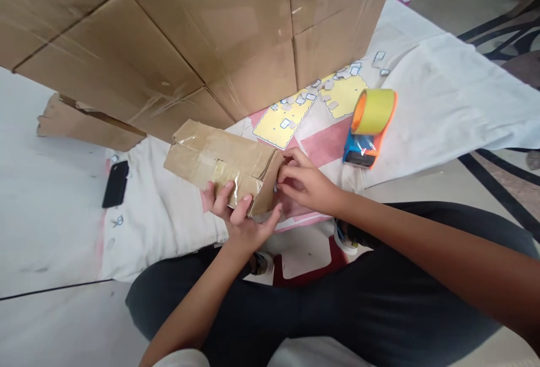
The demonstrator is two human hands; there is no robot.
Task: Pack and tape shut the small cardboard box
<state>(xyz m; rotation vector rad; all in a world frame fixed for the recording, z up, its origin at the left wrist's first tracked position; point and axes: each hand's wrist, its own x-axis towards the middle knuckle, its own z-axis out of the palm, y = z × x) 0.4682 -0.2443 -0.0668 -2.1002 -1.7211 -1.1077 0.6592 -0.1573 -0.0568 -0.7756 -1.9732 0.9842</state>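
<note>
Small taped cardboard box (221, 164) is held up over the lap, long axis running left to right, right end a little nearer the camera. Left hand (238, 218) grips it from below: fingers curl up over the near face, thumb out toward the right corner, so the hand is clamped on the box. Right hand (306, 184) sits at the box's right end flap, fingertips pinched together against the flap edge; whether they hold tape or bare card cannot be told.

Edges and room: the large cardboard carton (189, 35) fills the top of the view and overhangs just behind the small box, near but not seen touching. A torn cardboard flap (84, 125) juts out at the left under the carton. Open floor lies to the left of the hands; to the right the tape dispenser (367, 128) lies on its side, near the right hand but apart from it.

Containers: small box is wrapped in clear tape, creased and glossy; contents not visible. Large carton's seams are taped shut; contents not visible.

Surface and room: white cloth (442, 102) is spread over pale floor tiles (50, 310), with a printed sheet (295, 119) of yellow and pink panels on it, strewn with small white stickers. A black phone (115, 184) lies flat on the cloth at left, well apart from the hands. The person sits cross-legged in dark trousers (337, 310). Dark curved lines show on the floor at the right edge.
</note>
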